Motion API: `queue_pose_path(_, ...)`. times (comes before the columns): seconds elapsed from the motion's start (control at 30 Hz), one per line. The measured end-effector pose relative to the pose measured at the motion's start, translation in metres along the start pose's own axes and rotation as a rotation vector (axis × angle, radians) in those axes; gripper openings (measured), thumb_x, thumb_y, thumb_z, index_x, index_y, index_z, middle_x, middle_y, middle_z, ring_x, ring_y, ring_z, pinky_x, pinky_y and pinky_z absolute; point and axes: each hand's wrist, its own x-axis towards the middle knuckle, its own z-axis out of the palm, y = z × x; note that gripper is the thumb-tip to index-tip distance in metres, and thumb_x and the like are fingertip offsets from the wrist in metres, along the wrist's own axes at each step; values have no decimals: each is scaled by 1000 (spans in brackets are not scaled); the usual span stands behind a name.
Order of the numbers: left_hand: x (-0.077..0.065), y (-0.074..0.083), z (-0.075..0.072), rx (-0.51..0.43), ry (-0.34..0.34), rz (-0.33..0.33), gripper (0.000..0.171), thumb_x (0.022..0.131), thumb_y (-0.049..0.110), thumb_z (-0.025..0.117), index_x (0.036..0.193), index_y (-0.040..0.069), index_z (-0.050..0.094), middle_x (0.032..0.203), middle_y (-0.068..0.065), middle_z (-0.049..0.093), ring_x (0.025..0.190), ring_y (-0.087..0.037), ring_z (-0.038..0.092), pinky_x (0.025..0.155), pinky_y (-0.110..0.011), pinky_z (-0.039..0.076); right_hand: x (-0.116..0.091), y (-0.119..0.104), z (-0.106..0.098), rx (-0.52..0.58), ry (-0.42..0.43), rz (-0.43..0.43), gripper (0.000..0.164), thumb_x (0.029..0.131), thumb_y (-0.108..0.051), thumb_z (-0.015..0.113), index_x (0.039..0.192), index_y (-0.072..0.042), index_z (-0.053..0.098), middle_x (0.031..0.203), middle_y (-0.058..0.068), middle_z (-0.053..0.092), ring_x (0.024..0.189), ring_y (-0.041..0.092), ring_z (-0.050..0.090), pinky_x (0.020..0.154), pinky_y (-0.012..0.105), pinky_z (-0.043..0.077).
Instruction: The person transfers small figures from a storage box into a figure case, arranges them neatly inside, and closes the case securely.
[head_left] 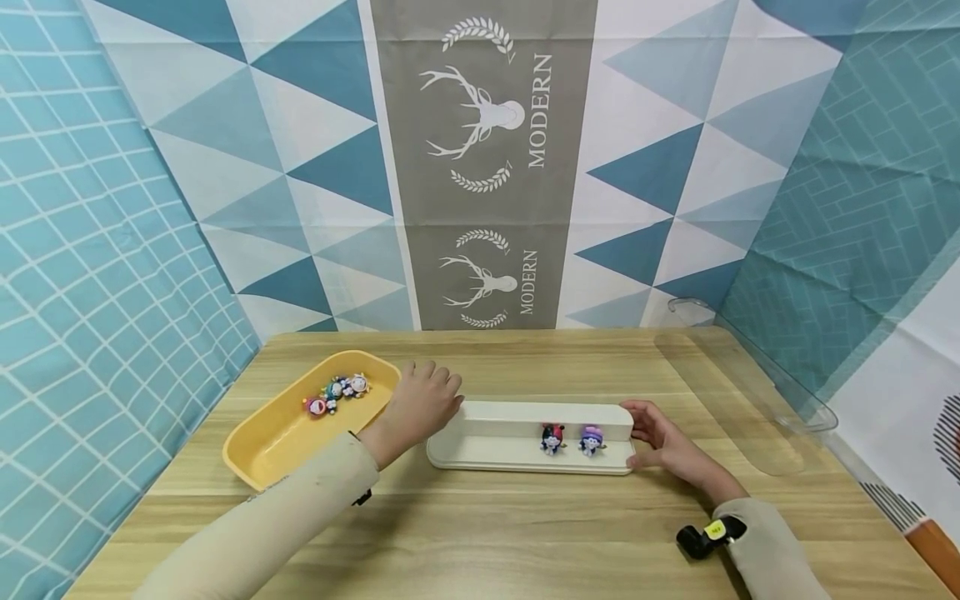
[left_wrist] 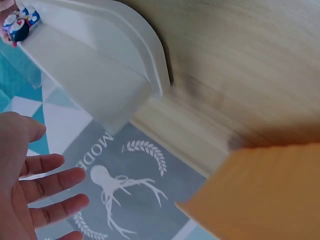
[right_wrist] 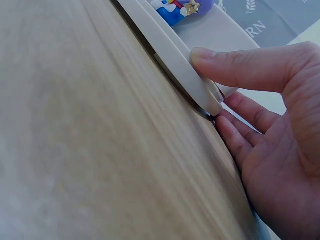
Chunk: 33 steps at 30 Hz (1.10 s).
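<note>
A long white display base (head_left: 487, 451) with a raised back step lies on the table. On its lower level, toward the right, stand two small figurines, one with a red-and-black top (head_left: 552, 439) and one with a purple top (head_left: 592, 441). My right hand (head_left: 663, 442) holds the base's right end, thumb (right_wrist: 215, 59) on the front edge and fingers round the end. My left hand (head_left: 427, 400) hovers between the base's left end and a yellow basin (head_left: 243, 450); the left wrist view shows its fingers (left_wrist: 55, 182) spread and holding nothing. Several figurines (head_left: 333, 390) lie in the basin.
A clear plastic cover (head_left: 750, 392) stands at the right side of the wooden table (head_left: 480, 533), overlapping its edge in the head view. Patterned cloth (head_left: 491, 275) hangs behind the table, and blue tiled cloth (head_left: 112, 250) on the left.
</note>
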Motion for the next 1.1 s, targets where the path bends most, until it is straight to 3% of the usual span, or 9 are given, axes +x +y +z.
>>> queue_pose_path(0.3, -5, -24, -6, -40, 29, -30, 30, 84, 32, 78, 81, 10, 58, 73, -4, 60, 69, -24, 55, 62, -40, 41, 0, 0, 0, 7, 3, 0, 82, 76, 10, 77, 140, 14, 28, 129, 14, 50, 115, 3, 53, 97, 16, 42)
queue_pose_path(0.67, -15, -57, -2, -81, -169, -59, 25, 90, 29, 73, 98, 8, 63, 95, -9, 67, 87, -30, 63, 73, -45, 46, 0, 0, 0, 1, 7, 21, 81, 76, 10, 77, 141, 13, 28, 130, 20, 48, 115, 2, 52, 97, 16, 42)
queue_pose_path(0.9, -20, -74, 1, -51, -168, -57, 28, 89, 28, 74, 99, 5, 63, 96, -12, 64, 86, -31, 61, 72, -48, 48, 0, 1, -2, 0, 10, 0, 81, 76, 11, 77, 141, 13, 28, 130, 12, 49, 115, 1, 52, 96, 15, 42)
queue_pose_path(1.1, -27, -88, 5, 10, -190, -46, 29, 89, 28, 74, 102, 4, 63, 95, -13, 62, 85, -31, 60, 68, -47, 47, 1, 1, -1, 5, 7, 12, 82, 76, 11, 77, 141, 13, 28, 129, 15, 49, 114, 2, 53, 97, 16, 42)
